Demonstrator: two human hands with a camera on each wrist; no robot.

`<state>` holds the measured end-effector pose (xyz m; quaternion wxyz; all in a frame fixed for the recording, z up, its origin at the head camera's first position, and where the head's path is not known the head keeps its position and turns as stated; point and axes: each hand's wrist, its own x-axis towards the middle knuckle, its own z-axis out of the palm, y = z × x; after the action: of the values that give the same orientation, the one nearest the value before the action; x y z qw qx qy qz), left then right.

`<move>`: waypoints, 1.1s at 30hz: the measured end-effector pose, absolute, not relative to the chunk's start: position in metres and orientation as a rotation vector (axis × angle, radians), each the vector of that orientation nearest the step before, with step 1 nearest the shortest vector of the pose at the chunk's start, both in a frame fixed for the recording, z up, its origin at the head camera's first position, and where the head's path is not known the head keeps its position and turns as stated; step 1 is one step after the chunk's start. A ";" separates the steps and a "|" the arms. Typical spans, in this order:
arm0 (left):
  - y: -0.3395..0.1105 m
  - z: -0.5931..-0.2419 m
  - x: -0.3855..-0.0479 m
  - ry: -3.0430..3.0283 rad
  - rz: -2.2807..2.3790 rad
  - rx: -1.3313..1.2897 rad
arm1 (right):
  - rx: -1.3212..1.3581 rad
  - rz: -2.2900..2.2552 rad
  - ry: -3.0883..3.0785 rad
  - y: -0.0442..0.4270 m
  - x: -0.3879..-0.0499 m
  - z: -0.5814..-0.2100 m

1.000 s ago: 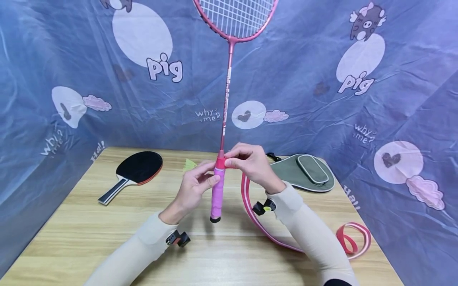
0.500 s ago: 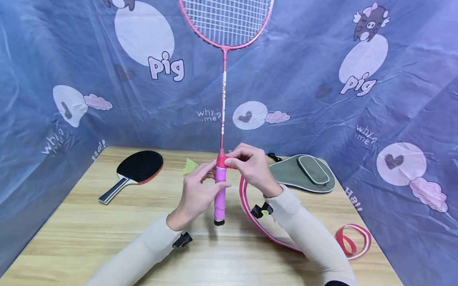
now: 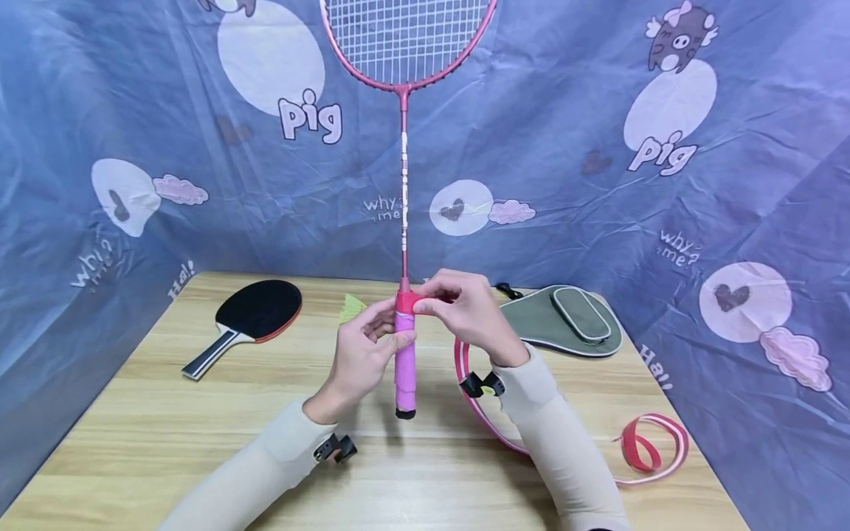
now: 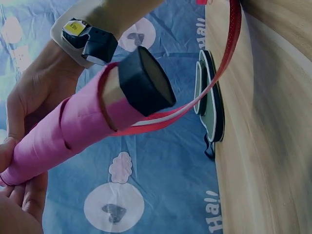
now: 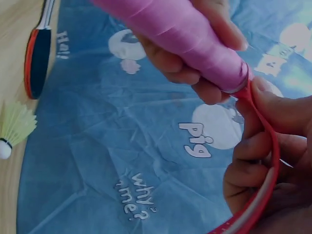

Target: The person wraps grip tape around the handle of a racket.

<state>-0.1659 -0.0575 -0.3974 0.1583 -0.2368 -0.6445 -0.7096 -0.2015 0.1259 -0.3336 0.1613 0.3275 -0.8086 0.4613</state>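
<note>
As the work stands, the step in hand appears to be fixing the red strip [image 5: 277, 151] to the top of the badminton racket's [image 3: 403, 184] handle; the next move probably calls for even tension on the strip while the handle is turned or held steady. Positions, left to right:

The table tennis bat [image 3: 259, 310] lies flat on the table [image 3: 372, 494], well apart from the hands. The shuttlecock [image 3: 353, 307] lies just behind the left hand [image 3: 358, 354]. That hand grips the upper pink wrap [image 3: 405, 369], thumb in front, fingers behind. The racket stands upright, its black butt cap [image 3: 405, 414] raised off the table. The right hand [image 3: 465, 313] pinches the strip between thumb and fingers, just above the wrap and beside the left fingertips. Whether the strip fully encircles the handle cannot be told. From the pinch it loops down to the table, ending in a curl at far right. The green case [image 3: 551, 321] lies behind the right hand.
</note>
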 end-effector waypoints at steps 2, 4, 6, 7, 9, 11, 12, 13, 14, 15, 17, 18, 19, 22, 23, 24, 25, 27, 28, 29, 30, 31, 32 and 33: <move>-0.058 -0.397 -0.165 -1.846 -2.034 -0.683 | 0.930 1.333 -2.325 0.128 -0.200 -0.334; -0.058 -0.396 -0.166 -1.854 -2.026 -0.692 | 0.922 1.359 -2.341 0.129 -0.199 -0.334; -0.058 -0.394 -0.166 -1.863 -2.009 -0.705 | 0.921 1.380 -2.340 0.130 -0.199 -0.333; -0.058 -0.393 -0.167 -1.866 -1.997 -0.710 | 0.923 1.393 -2.332 0.131 -0.199 -0.333; -0.059 -0.392 -0.167 -1.873 -1.979 -0.724 | 0.930 1.413 -2.310 0.132 -0.198 -0.332; -0.060 -0.391 -0.167 -1.881 -1.971 -0.731 | 0.945 1.425 -2.272 0.132 -0.197 -0.332; -0.060 -0.390 -0.166 -1.884 -1.980 -0.730 | 0.953 1.438 -2.252 0.132 -0.197 -0.333; -0.061 -0.390 -0.165 -1.891 -1.994 -0.727 | 0.961 1.448 -2.234 0.131 -0.196 -0.334; -0.061 -0.390 -0.164 -1.902 -2.013 -0.723 | 0.964 1.459 -2.219 0.131 -0.195 -0.335; -0.062 -0.390 -0.163 -1.913 -2.032 -0.718 | 0.968 1.467 -2.202 0.131 -0.194 -0.337; -0.063 -0.391 -0.163 -1.923 -2.054 -0.704 | 0.978 1.485 -2.168 0.129 -0.194 -0.339; -0.064 -0.391 -0.162 -1.923 -2.048 -0.701 | 0.983 1.492 -2.155 0.127 -0.194 -0.340; -0.064 -0.391 -0.162 -1.928 -2.021 -0.699 | 0.983 1.496 -2.143 0.126 -0.193 -0.341; -0.063 -0.391 -0.161 -1.916 -1.886 -0.690 | 0.979 1.500 -2.104 0.121 -0.192 -0.342; -0.062 -0.391 -0.161 -1.907 -1.825 -0.692 | 0.974 1.493 -2.094 0.120 -0.192 -0.342; -0.061 -0.392 -0.161 -1.900 -1.756 -0.703 | 0.967 1.480 -2.087 0.119 -0.192 -0.342; -0.060 -0.392 -0.162 -1.893 -1.679 -0.713 | 0.957 1.467 -2.079 0.117 -0.191 -0.342; -0.058 -0.393 -0.163 -1.872 -1.537 -0.738 | 0.930 1.443 -2.070 0.115 -0.191 -0.344; -0.057 -0.394 -0.163 -1.859 -1.477 -0.748 | 0.917 1.434 -2.068 0.114 -0.191 -0.345; -0.056 -0.394 -0.164 -1.848 -1.435 -0.751 | 0.904 1.429 -2.067 0.114 -0.191 -0.345; -0.055 -0.394 -0.165 -1.840 -1.406 -0.749 | 0.886 1.421 -2.068 0.113 -0.192 -0.346; -0.055 -0.394 -0.164 -1.839 -1.400 -0.729 | 0.875 1.417 -2.069 0.112 -0.193 -0.347; -0.055 -0.394 -0.164 -1.842 -1.418 -0.708 | 0.861 1.405 -2.070 0.112 -0.193 -0.348; -0.055 -0.394 -0.164 -1.846 -1.448 -0.688 | 0.848 1.392 -2.070 0.112 -0.194 -0.348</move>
<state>-0.1639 -0.0550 -0.3936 0.3412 -0.2644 -0.7097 -0.5567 -0.1936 0.1118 -0.3480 0.2506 0.3115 -0.7606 0.5115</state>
